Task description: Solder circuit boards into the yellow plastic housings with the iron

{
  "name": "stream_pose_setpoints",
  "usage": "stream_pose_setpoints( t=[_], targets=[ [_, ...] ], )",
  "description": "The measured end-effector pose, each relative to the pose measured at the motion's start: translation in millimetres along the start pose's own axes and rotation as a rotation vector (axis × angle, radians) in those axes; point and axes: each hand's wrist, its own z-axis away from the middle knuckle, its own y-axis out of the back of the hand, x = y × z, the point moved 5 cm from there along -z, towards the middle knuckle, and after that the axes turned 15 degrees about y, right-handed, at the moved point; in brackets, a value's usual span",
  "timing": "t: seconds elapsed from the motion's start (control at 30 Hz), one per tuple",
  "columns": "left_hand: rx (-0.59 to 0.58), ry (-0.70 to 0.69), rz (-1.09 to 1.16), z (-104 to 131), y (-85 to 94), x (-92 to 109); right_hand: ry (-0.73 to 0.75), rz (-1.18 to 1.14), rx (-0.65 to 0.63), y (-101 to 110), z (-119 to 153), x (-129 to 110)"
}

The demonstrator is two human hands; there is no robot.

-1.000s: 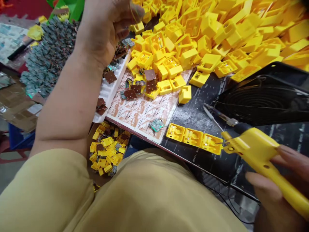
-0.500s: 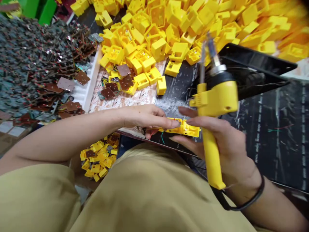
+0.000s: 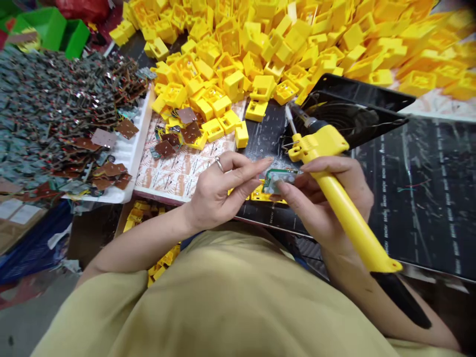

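My right hand [image 3: 330, 203] is wrapped round a yellow soldering gun [image 3: 345, 218], tip up and away from me. Its thumb and fingers also grip a small green circuit board [image 3: 280, 178] with pale round spots. At the board's left edge is my left hand [image 3: 230, 191], wearing a ring, with thumb and forefinger close together. Whether anything is pinched there is hidden. Under the board, an open yellow plastic housing [image 3: 256, 194] lies at the table's front edge, partly covered by my fingers.
Yellow housings [image 3: 230, 84] are heaped across the back. A white foam tray [image 3: 143, 144] of circuit boards stands at left. Behind the soldering gun's tip is a black fan [image 3: 357, 111]. Loose brown boards [image 3: 191, 133] lie near the heap, and green bins [image 3: 44, 29] stand far left.
My right hand has taken hold of the green circuit board, and the soldering gun has tilted, its handle swinging toward lower right. My left hand has drawn off the yellow housing to the board's edge.
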Motion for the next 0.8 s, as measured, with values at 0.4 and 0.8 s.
stream_pose_setpoints(
  t=[0.4,0.8],
  targets=[
    [-0.237,0.278,0.129,-10,18.7,-1,0.116,0.068,-0.309,2,8,11],
    [-0.747,0.34,-0.54,-42,45.2,-33,0.41,0.408,-0.667,-5,15,35]
  ],
)
